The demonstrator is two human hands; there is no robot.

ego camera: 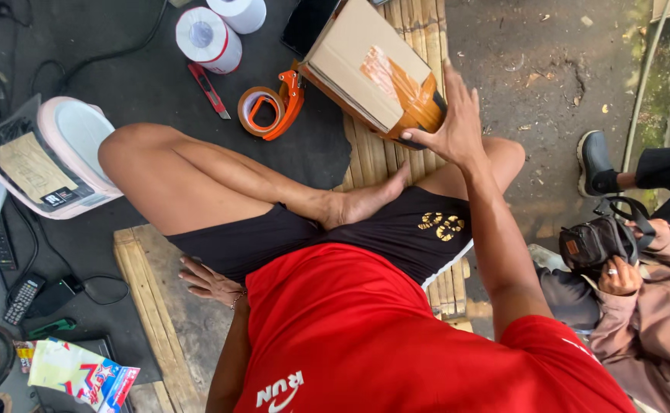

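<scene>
One cardboard box [369, 65] is what the person has in hand, a brown carton tilted up on one edge on the slatted bamboo bench [404, 157], far from the body and a little right of centre. The right hand [449, 126] reaches out to its near corner, fingers spread wide and pressed flat against the side where orange-brown tape is wrapped over the edge. It steadies the box rather than clasping it. The left hand [208, 279] lies flat behind the thigh on the wooden planks [151, 306], fingers loose, holding nothing.

The carton looks stiff and dry, and since one open palm keeps it tipped, I judge it fairly light. Taped patches will be slicker than the bare card, so corners and plain faces offer surer purchase. Just left of the box lies an orange tape dispenser [270, 107], with a red cutter [208, 88] and two white rolls [208, 38] farther left.
</scene>
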